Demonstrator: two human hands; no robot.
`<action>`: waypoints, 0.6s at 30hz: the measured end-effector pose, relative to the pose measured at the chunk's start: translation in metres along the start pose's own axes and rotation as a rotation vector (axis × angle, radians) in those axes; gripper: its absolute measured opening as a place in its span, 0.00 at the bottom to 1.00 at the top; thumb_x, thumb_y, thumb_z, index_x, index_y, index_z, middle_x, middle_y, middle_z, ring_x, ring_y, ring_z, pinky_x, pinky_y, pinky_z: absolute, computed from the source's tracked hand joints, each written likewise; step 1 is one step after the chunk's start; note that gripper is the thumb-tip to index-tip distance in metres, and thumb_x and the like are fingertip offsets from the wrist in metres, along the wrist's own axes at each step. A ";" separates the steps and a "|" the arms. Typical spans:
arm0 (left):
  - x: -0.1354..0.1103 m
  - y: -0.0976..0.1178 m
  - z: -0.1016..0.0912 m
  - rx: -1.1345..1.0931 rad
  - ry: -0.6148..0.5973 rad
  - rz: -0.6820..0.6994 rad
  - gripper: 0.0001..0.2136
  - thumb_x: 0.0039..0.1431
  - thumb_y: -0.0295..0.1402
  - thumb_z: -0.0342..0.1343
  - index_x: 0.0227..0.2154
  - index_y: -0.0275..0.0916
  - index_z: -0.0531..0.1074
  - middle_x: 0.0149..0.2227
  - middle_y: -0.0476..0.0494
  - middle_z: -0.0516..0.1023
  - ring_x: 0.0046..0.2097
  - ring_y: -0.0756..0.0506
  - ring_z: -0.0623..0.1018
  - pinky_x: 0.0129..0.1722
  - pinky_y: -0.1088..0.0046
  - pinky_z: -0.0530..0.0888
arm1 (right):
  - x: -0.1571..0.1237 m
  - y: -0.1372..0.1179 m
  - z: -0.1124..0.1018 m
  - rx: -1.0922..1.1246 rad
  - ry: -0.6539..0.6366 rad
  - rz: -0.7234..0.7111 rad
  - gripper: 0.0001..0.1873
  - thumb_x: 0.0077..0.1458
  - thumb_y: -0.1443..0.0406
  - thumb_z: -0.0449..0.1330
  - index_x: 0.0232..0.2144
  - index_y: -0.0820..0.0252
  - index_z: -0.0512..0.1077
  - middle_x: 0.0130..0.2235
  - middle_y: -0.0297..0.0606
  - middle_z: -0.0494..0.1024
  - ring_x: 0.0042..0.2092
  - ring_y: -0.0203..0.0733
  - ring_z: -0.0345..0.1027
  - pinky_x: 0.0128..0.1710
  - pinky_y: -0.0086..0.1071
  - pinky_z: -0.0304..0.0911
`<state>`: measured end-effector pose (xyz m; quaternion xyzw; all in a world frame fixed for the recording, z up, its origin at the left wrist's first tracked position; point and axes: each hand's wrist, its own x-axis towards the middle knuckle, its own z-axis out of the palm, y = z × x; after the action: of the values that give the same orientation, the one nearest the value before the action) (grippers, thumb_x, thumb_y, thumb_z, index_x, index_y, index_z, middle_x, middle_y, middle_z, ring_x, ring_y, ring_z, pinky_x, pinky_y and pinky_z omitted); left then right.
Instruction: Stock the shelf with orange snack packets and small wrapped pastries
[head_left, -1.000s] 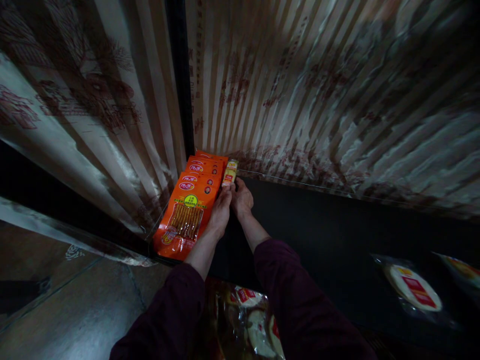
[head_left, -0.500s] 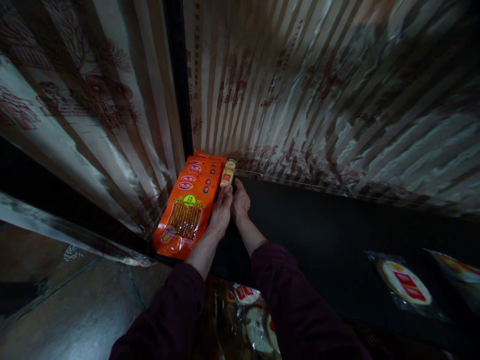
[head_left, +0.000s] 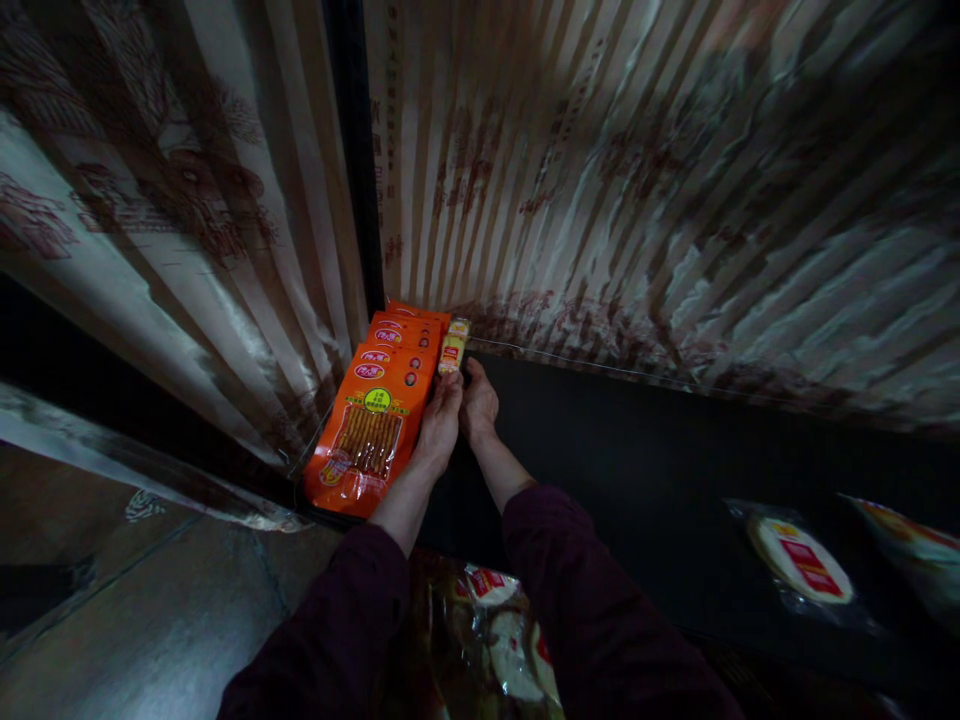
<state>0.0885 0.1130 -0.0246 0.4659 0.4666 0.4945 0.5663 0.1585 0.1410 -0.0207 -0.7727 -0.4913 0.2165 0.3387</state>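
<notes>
Where curled fingers (head_left: 449, 388) meet slim yellow packets (head_left: 453, 346), grip unclear, glossy orange pouches (head_left: 369, 435) alongside

Our left sleeve (head_left: 322, 620) and right sleeve (head_left: 600, 600) were dark plum, loosely creased, ending at mid-forearm, with our left hand (head_left: 439, 418) and right hand (head_left: 480, 402) bare.

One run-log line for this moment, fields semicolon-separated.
left hand: at near end of yellow packet; right hand: beside left; orange packets: overlapping
</notes>
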 end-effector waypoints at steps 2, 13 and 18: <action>-0.002 0.003 0.000 0.029 0.002 -0.012 0.20 0.63 0.39 0.44 0.54 0.37 0.68 0.63 0.43 0.62 0.65 0.46 0.57 0.65 0.67 0.54 | -0.002 0.002 0.000 0.025 0.016 0.003 0.28 0.58 0.62 0.50 0.59 0.63 0.58 0.57 0.46 0.69 0.55 0.44 0.66 0.54 0.35 0.59; -0.011 0.004 0.002 0.140 0.032 0.017 0.19 0.63 0.36 0.44 0.53 0.37 0.69 0.64 0.40 0.59 0.66 0.46 0.57 0.64 0.66 0.55 | -0.020 0.012 -0.002 0.021 0.054 -0.026 0.24 0.55 0.64 0.51 0.54 0.64 0.65 0.53 0.48 0.70 0.49 0.44 0.69 0.49 0.34 0.62; -0.017 -0.004 0.003 0.172 0.041 0.032 0.18 0.62 0.34 0.44 0.50 0.35 0.71 0.62 0.38 0.63 0.64 0.44 0.60 0.64 0.63 0.56 | -0.029 0.018 -0.005 0.004 0.046 -0.083 0.18 0.54 0.68 0.50 0.46 0.60 0.72 0.47 0.44 0.72 0.45 0.42 0.68 0.46 0.32 0.63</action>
<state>0.0909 0.0952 -0.0268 0.5100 0.5116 0.4708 0.5065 0.1607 0.1077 -0.0307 -0.7556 -0.5148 0.1853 0.3601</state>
